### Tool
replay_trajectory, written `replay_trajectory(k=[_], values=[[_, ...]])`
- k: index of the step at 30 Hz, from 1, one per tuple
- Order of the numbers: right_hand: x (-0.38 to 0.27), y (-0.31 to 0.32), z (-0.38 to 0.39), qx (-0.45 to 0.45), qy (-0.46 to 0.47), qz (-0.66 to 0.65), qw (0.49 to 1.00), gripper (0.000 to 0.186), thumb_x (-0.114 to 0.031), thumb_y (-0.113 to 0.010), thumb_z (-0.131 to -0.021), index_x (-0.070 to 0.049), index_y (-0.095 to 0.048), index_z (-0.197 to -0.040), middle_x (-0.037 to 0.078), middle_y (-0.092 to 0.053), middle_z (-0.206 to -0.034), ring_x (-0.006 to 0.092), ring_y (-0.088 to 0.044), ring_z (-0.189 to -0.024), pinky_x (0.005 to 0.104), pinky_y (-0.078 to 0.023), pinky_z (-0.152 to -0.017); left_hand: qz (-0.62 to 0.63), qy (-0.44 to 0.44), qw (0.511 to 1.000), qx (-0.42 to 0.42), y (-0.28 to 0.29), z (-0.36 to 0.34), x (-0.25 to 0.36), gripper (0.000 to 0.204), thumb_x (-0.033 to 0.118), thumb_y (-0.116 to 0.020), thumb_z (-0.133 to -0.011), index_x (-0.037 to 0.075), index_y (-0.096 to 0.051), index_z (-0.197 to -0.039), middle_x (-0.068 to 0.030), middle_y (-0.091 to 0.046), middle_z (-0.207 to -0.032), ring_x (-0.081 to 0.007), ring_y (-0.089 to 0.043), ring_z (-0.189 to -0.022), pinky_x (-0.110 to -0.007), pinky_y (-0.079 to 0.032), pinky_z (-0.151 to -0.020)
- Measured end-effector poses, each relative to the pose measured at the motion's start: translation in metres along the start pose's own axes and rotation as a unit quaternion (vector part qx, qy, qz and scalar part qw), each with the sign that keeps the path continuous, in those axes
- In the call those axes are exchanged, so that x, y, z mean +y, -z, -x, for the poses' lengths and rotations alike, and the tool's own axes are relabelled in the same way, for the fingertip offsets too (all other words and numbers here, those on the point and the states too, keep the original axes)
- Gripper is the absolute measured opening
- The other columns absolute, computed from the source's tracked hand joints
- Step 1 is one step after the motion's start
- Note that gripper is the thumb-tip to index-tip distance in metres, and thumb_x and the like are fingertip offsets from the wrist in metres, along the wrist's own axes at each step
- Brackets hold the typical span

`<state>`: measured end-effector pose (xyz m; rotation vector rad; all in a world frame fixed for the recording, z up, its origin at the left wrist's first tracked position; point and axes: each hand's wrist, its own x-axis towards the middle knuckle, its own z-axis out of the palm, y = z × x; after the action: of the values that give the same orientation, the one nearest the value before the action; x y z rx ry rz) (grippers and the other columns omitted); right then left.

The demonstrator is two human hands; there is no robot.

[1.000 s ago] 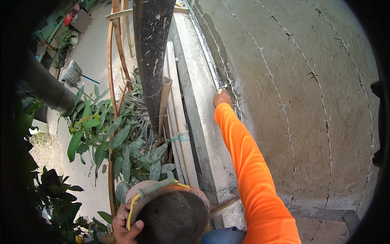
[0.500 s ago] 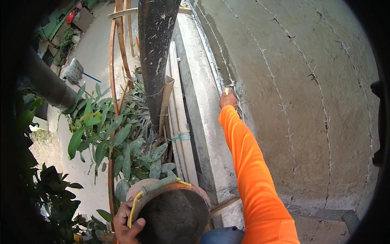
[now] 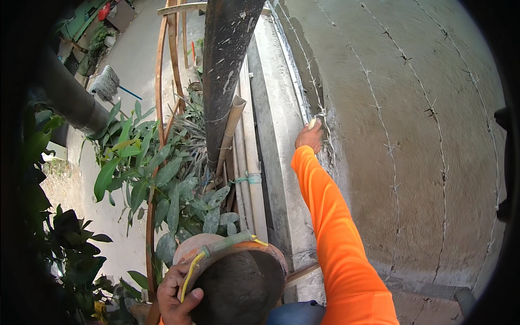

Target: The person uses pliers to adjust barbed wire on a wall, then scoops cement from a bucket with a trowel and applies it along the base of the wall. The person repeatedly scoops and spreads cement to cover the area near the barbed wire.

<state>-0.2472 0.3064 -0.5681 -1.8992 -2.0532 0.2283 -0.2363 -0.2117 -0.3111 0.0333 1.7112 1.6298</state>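
My left hand (image 3: 179,295) is closed on the rim of a bucket (image 3: 279,262), beside its yellow cord and green-sleeved handle (image 3: 230,244). Dark grey wet mortar (image 3: 235,284) lies inside the tilted bucket. Farther ahead, my right hand (image 3: 310,137) is closed round a tool with a pale handle (image 3: 312,123); its working end is too hidden to make out. That hand rests near the seam where the pale concrete ledge (image 3: 279,92) meets the grey plastered surface (image 3: 411,135), close by a strand of barbed wire (image 3: 314,81).
More barbed wire (image 3: 403,57) runs over the plastered surface at right. Left of the ledge stand a dark metal post (image 3: 230,65), pale pipes (image 3: 250,157), wooden strips (image 3: 161,81) and leafy plants (image 3: 173,173). A mop (image 3: 105,84) is beyond them on the left.
My right hand has shifted slightly nearer and to the right along the seam, still round the tool. Background items sit a little farther right in view; my left hand keeps the bucket.
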Motion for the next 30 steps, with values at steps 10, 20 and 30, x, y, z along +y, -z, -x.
replay_trajectory(k=[10, 20, 30], values=[[-0.004, -0.001, -0.015, -0.011, 0.027, 0.024, 0.999, 0.057, -0.034, -0.061, -0.1, -0.027, -0.036, -0.151, 0.021, -0.055, -0.132, 0.0414, -0.069, -0.106, 0.0542, -0.054, -0.087, 0.025, -0.004, 0.998, -0.062, 0.004, -0.002, 0.003, 0.036, 0.018, -0.071, -0.092, -0.001, -0.061, -0.121, -0.005, -0.06, -0.118, -0.0167, -0.053, -0.112, -0.031, -0.038, -0.101], [0.002, -0.007, -0.056, -0.01, 0.047, -0.169, 0.984, 0.047, -0.034, -0.06, -0.098, -0.01, -0.059, -0.139, 0.026, -0.068, -0.123, 0.0445, -0.065, -0.114, 0.0516, -0.05, -0.098, 0.018, -0.045, 0.996, -0.075, 0.004, -0.002, -0.004, 0.033, 0.019, -0.07, -0.092, -0.002, -0.063, -0.117, -0.007, -0.059, -0.122, -0.0187, -0.052, -0.117, -0.032, -0.036, -0.105], [0.017, -0.005, -0.016, 0.025, 0.008, -0.126, 0.992, 0.05, -0.037, -0.056, -0.102, -0.008, -0.049, -0.143, 0.023, -0.064, -0.131, 0.0436, -0.063, -0.118, 0.0537, -0.048, -0.1, 0.001, 0.011, 1.0, -0.005, -0.001, -0.001, 0.003, 0.034, 0.023, -0.076, -0.074, 0.003, -0.056, -0.092, -0.0092, -0.061, -0.112, -0.0169, -0.052, -0.104, -0.029, -0.037, -0.099]])
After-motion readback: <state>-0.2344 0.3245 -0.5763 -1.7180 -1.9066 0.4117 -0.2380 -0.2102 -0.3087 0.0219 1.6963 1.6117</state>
